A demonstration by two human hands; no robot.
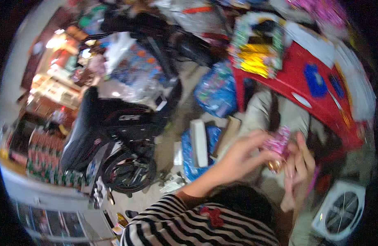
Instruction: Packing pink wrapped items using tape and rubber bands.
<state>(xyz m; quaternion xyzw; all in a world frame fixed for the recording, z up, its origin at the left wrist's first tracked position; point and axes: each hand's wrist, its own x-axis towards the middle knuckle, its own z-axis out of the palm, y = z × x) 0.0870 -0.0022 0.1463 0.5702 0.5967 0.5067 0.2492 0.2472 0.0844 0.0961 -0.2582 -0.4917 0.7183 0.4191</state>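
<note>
Above my lap, my left hand (249,152) pinches a small pink patterned piece (278,143) between thumb and fingers. A shiny gold part (274,166) shows at its lower end. Close against its right side is my right hand (299,167), with some fingers raised and others bent towards the piece. Blur hides whether these fingers grip it or only touch it. Beyond my knees stands a red plastic table (269,77). It bears a blue object (315,80) and a green-and-white patterned frame or container (276,55) with gold foil (253,60).
A black motorbike (124,118) stands at left. On the floor are a filled blue plastic bag (216,89) and a white box (199,143) on blue plastic. A white box fan (339,210) is at lower right. White sheets (312,38) cover the table's far edge.
</note>
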